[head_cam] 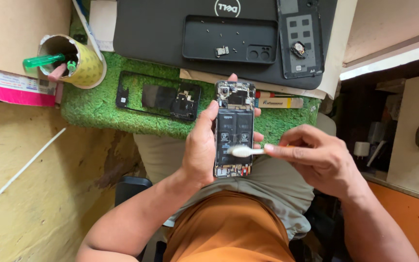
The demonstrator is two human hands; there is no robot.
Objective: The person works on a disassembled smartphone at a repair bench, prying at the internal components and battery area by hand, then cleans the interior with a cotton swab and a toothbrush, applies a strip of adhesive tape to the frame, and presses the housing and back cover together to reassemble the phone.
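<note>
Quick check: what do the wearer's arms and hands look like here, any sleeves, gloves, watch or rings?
Both forearms are bare up to the frame edge, no sleeves showing. Left hand and right hand are ungloved. No watch, bracelet or ring visible on either. Fingernails look short and plain. Clothing in view: an orange shirt and grey-beige trousers.

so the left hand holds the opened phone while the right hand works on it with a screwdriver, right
Not quite. The left hand does hold the opened phone, but the right hand works on it with a small white brush, not a screwdriver. The head view shows its bristled end on the phone's inside.
</note>
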